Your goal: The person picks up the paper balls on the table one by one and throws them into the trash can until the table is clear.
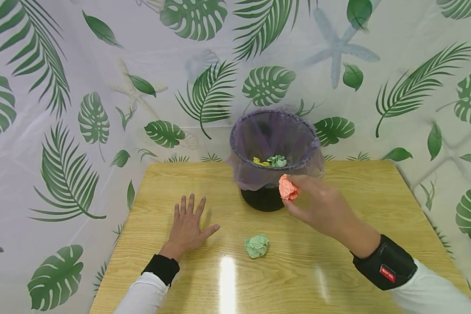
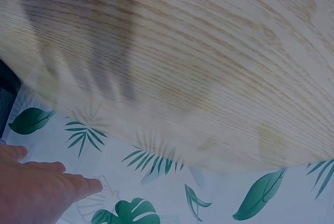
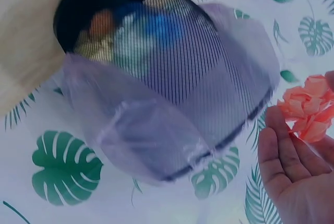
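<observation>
Between thumb and fingers, my right hand pinches a crumpled orange-pink paper ball. It is held in front of a dark mesh waste bin lined with a thin purple bag. Inside the bin lie a yellow paper ball and a pale green one; through the mesh in the right wrist view, blue paper also shows. On the table rests a light green paper ball. To its left my left hand has its fingers spread, palm down, over the wood.
The wooden table reaches back to a leaf-patterned curtain that hangs behind and along both sides. The bin stands at the table's back edge, near the curtain. Bright light reflects off the table front.
</observation>
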{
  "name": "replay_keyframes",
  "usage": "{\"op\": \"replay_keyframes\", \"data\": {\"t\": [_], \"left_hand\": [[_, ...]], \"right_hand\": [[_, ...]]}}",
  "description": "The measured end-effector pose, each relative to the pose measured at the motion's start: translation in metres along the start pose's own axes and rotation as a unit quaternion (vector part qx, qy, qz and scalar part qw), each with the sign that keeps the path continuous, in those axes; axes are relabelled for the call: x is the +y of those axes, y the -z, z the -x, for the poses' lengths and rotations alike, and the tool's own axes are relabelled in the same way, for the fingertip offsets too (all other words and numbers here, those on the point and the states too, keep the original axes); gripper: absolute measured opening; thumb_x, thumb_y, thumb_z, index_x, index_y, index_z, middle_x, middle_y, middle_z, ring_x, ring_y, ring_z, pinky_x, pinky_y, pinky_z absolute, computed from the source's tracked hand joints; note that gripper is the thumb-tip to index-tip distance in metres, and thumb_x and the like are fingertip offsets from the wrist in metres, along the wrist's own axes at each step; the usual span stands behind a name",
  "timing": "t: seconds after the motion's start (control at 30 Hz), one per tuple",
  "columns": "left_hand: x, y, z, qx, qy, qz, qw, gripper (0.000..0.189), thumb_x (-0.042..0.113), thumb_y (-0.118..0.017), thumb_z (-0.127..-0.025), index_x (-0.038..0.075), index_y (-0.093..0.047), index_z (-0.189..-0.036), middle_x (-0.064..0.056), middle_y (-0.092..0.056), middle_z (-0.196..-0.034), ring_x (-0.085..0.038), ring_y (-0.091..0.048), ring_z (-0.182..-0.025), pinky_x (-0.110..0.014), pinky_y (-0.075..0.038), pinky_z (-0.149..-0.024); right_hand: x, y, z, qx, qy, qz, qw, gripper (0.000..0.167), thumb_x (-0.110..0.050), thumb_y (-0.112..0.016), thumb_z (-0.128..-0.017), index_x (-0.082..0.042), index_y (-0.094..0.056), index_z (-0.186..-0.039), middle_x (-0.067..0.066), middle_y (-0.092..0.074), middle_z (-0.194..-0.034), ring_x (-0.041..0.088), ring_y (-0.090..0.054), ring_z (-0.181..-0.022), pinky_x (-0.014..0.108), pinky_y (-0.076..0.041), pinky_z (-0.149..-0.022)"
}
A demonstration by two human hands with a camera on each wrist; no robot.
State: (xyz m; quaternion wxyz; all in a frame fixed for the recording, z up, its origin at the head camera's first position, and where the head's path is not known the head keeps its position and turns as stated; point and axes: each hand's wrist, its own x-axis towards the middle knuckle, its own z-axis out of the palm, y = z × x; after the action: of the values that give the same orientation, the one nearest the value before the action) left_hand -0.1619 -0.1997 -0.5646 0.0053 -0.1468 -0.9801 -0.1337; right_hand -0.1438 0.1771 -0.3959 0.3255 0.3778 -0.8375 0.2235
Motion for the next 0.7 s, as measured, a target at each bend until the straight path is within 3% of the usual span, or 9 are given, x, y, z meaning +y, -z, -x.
{"op": "replay_keyframes", "data": {"t": [0.27, 0.4, 0.7], "left_hand": [[0.0, 0.001, 0.0, 0.006, -0.002, -0.009, 0.9999, 0.098, 0.076, -0.051, -0.093, 0.015, -0.024, -0.165, -0.025, -0.012, -0.168, -0.05, -0.006, -0.154, -0.065, -0.008, -0.122], [-0.001, 0.0, 0.0, 0.002, -0.002, -0.006, 1.0, 0.099, 0.076, -0.05, -0.093, 0.016, -0.021, -0.166, -0.025, -0.011, -0.169, -0.048, -0.002, -0.155, -0.065, -0.006, -0.122], [0.0, -0.001, 0.0, 0.001, 0.0, -0.012, 0.9999, 0.099, 0.076, -0.05, -0.093, 0.016, -0.021, -0.166, -0.026, -0.013, -0.168, -0.047, -0.001, -0.155, -0.064, -0.006, -0.122]], "right_hand": [[0.026, 0.008, -0.031, 0.024, -0.048, 0.031, 0.998, 0.053, -0.013, -0.085, -0.078, 0.009, -0.067, -0.123, 0.024, -0.072, -0.109, 0.04, -0.072, -0.095, 0.051, -0.06, -0.074], [0.04, 0.007, -0.043, 0.023, -0.083, 0.045, 0.9952, 0.05, -0.015, -0.083, -0.08, 0.01, -0.067, -0.121, 0.024, -0.073, -0.101, 0.038, -0.071, -0.088, 0.05, -0.058, -0.069], [0.056, -0.007, -0.056, -0.054, -0.171, 0.063, 0.9817, 0.049, -0.023, -0.078, -0.09, 0.007, -0.067, -0.127, 0.026, -0.072, -0.113, 0.045, -0.067, -0.103, 0.058, -0.054, -0.085]]}}
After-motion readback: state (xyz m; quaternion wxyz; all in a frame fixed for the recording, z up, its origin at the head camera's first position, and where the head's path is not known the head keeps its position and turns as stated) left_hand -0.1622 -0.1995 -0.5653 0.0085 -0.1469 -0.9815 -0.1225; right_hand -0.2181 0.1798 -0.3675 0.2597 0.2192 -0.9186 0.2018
